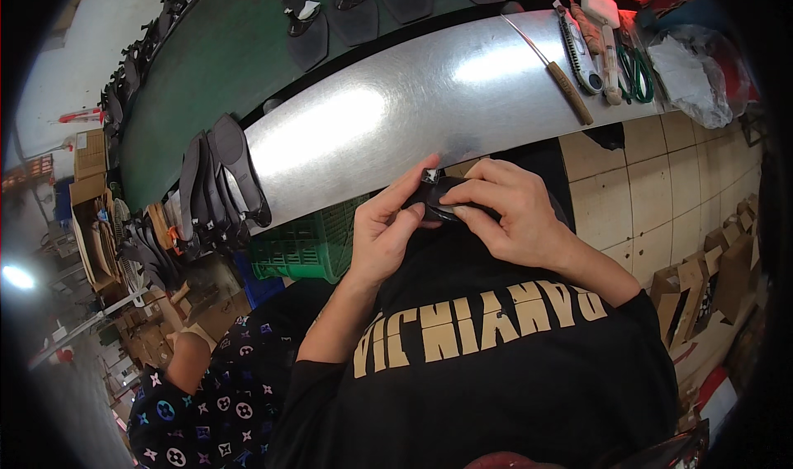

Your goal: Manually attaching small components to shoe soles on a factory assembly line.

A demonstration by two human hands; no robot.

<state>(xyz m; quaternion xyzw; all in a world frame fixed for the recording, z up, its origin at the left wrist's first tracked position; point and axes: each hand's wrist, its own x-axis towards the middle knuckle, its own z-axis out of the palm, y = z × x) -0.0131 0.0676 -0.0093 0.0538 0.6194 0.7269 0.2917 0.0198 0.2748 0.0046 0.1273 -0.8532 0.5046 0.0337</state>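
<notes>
Just past the near edge of the metal bench (330, 138), I hold a small black shoe part (433, 195) in both hands, in front of my body. It has a glossy, curved surface and a small white patch at its upper left end. My left hand (382, 236) grips the left end, thumb below and fingers along the far side. My right hand (510, 213) pinches the right side with bent fingers. The fingers hide much of the part, so its full shape cannot be seen.
Black soles (239, 159) lean at the bench's left end above a green crate (301, 242). On the right lie a wooden-handled awl (568, 91), a utility knife (581, 52), green-handled scissors (638, 72) and a plastic bag (698, 76). Beyond, a green belt (206, 89) carries shoe parts.
</notes>
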